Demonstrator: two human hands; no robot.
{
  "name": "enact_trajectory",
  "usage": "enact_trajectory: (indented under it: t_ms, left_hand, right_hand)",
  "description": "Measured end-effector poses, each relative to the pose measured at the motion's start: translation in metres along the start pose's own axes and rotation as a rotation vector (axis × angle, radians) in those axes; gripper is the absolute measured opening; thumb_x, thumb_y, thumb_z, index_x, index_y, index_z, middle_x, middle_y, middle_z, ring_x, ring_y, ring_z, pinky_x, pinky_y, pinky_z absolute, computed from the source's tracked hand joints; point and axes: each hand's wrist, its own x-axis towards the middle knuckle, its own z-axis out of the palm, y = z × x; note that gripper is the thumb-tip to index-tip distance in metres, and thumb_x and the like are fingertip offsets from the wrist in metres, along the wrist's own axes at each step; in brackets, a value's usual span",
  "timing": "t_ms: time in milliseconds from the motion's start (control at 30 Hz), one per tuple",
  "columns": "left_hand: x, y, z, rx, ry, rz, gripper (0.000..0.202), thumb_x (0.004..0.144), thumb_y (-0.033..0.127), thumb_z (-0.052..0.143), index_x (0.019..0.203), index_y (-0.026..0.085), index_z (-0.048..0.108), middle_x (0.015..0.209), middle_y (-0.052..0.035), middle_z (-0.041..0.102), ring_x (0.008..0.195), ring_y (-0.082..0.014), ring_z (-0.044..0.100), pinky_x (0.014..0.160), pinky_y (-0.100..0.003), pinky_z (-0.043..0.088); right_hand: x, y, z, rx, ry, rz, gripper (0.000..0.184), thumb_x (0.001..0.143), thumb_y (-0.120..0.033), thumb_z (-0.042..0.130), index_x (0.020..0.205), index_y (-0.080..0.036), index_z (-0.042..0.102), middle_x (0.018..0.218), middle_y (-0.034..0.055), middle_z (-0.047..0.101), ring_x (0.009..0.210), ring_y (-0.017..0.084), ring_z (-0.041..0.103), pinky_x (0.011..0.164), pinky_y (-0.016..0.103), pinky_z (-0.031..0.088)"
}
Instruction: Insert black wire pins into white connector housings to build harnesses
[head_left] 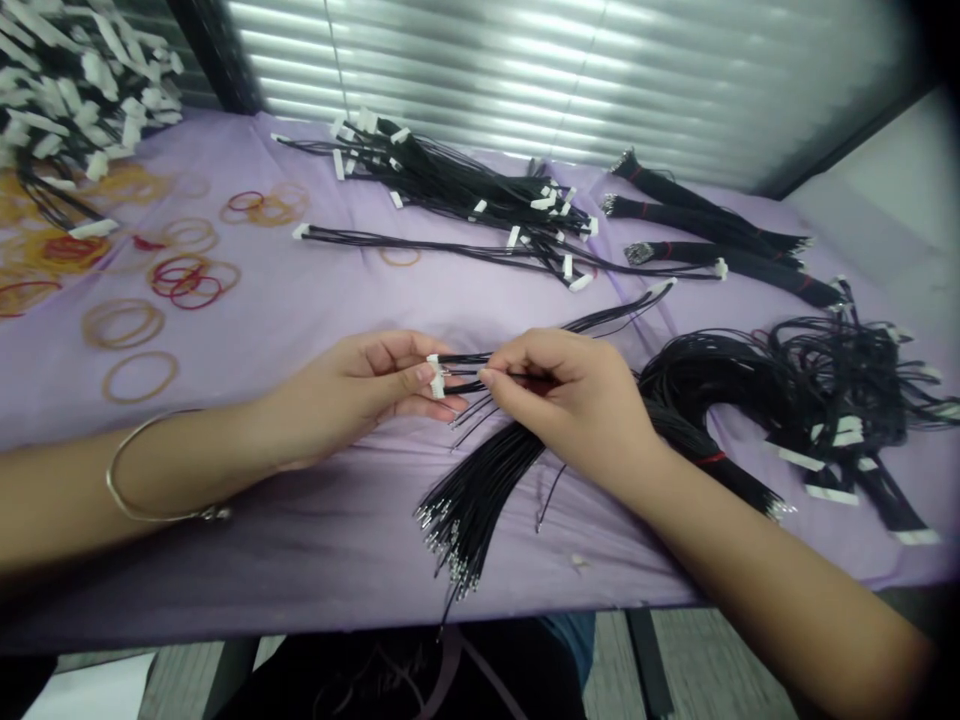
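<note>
Between the thumb and fingers of my left hand is a small white connector, with black wires running from it to the right. My right hand pinches a thin black wire close to the connector's wire side. Whether the wire's tip sits inside the connector I cannot tell. Below my right hand lies a bundle of loose black wires with shiny metal terminals fanned toward the table's front edge. Past my right hand, more black wires stretch to the upper right and end in a white connector.
Finished-looking black cables with white connectors are piled at the back. Tied wire bundles lie back right, and a curved bundle sits at right beside tangled cables. Yellow and red rubber bands are scattered left on the purple cloth.
</note>
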Motion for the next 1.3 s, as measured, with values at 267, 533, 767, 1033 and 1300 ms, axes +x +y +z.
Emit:
enact_trajectory:
  t_ms: [267,533,767,1033,1300]
  left_hand:
    - [-0.0002,0.0019,0.0010,0.025,-0.017,-0.005,0.015,0.082,0.023,0.072,0.093,0.012,0.071,0.097,-0.0118,0.073,0.082,-0.0206,0.073,0.077,-0.025,0.060]
    - [-0.0004,0.0020,0.0022,0.063,-0.018,0.006,0.013,0.082,0.023,0.071,0.091,0.013,0.072,0.094,-0.0105,0.073,0.081,-0.0195,0.072,0.074,-0.024,0.060]
    - [-0.0005,0.0024,0.0029,0.058,-0.007,0.000,0.012,0.082,0.023,0.071,0.089,0.013,0.072,0.095,-0.0117,0.074,0.082,-0.0213,0.072,0.073,-0.026,0.061]
    - [0.0009,0.0025,0.0022,0.101,-0.070,0.046,0.011,0.087,0.019,0.066,0.093,0.013,0.072,0.092,-0.0087,0.074,0.081,-0.0165,0.071,0.072,-0.022,0.060]
    - [0.0011,0.0037,0.0001,0.176,-0.112,0.055,0.013,0.091,0.014,0.058,0.096,0.013,0.071,0.090,-0.0046,0.073,0.079,-0.0121,0.070,0.072,-0.019,0.060]
  right_hand:
    - [0.0000,-0.0019,-0.0004,0.027,-0.031,0.020,0.012,0.075,-0.008,0.063,0.067,-0.015,0.066,0.061,-0.0029,0.058,0.055,0.006,0.048,0.052,0.020,0.036]
    - [-0.0010,-0.0029,-0.0002,-0.001,-0.010,0.052,0.014,0.076,-0.009,0.062,0.065,-0.015,0.065,0.063,-0.0010,0.063,0.058,0.008,0.053,0.054,0.020,0.039]
    - [-0.0008,-0.0021,0.0000,-0.044,-0.022,0.054,0.016,0.079,-0.012,0.061,0.064,-0.015,0.063,0.063,0.0006,0.063,0.058,0.010,0.053,0.054,0.022,0.038]
    - [-0.0001,-0.0030,-0.0036,-0.014,-0.052,0.031,0.015,0.078,-0.008,0.061,0.065,-0.014,0.063,0.061,-0.0016,0.060,0.057,0.007,0.051,0.054,0.019,0.038]
    - [-0.0010,-0.0007,-0.0007,-0.130,0.012,-0.086,0.009,0.077,-0.007,0.063,0.071,-0.012,0.067,0.061,-0.0023,0.055,0.057,0.006,0.046,0.053,0.019,0.035]
